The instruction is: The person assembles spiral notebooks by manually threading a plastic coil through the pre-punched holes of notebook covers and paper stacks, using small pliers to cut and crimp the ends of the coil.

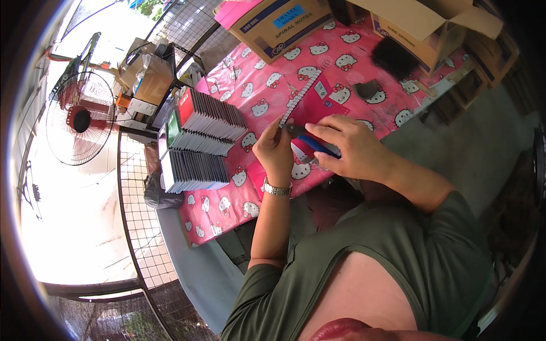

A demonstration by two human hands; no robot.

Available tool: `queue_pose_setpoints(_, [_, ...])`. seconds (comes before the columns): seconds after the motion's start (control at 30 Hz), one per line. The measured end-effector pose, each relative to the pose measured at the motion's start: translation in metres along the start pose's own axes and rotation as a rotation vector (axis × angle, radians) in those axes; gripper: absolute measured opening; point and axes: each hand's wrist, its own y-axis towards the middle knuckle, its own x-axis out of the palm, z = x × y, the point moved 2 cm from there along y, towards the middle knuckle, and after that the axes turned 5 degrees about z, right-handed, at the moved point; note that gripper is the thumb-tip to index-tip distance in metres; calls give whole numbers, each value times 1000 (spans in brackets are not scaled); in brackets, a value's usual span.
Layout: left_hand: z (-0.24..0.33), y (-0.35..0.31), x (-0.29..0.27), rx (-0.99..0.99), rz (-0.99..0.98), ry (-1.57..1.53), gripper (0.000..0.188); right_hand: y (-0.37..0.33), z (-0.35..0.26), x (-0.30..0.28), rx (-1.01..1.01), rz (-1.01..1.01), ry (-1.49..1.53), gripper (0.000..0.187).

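A notebook with a bright pink cover [311, 111] and a pale spiral binding [298, 98] is tilted over the table in front of me. My left hand [273, 152], a metal watch on its wrist, is closed on the near end of the binding. Blue-handled pliers [319, 146] are gripped in my right hand [354, 146]. Their dark head reaches to the binding's near end, beside my left fingertips. Whether the jaws touch the wire is too small to tell.
Stacks of spiral notebooks [213, 118] stand at the table's left. Cardboard boxes [287, 28] line the far side, near a black bristly object [393, 58] and a small dark piece [367, 89]. A patterned pink cover [259, 108] lies over the table. A fan [81, 120] stands far left.
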Motion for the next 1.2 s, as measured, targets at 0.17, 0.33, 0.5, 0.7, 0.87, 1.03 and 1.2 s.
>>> queue_pose_setpoints(0.17, [19, -5, -15, 401, 101, 323, 22, -4, 9, 7, 594, -277, 1061, 47])
queue_pose_setpoints(0.33, [-47, -28, -80, -191, 541, -319, 13, -7, 53, -28, 193, 235, 250, 47])
queue_pose_setpoints(0.5, [-176, -121, -168, -636, 334, 399, 22, -85, 203, 20, 419, 43, -198, 47])
queue_pose_setpoints(0.7, [-124, -80, -127, -215, 157, 953, 27, -55, 280, 12, 403, 51, -445, 28])
queue_pose_setpoints(0.87, [41, -3, -2, 517, -255, 570, 28, -23, 378, -24, 445, 144, -1034, 20])
queue_pose_setpoints(1.03, [51, -10, 42, 384, -649, 793, 32, -25, 385, -32, 485, 9, -949, 17])
queue_pose_setpoints(1.2, [44, 24, 33, 243, -832, 623, 28, -4, 360, -71, 516, 176, -633, 16])
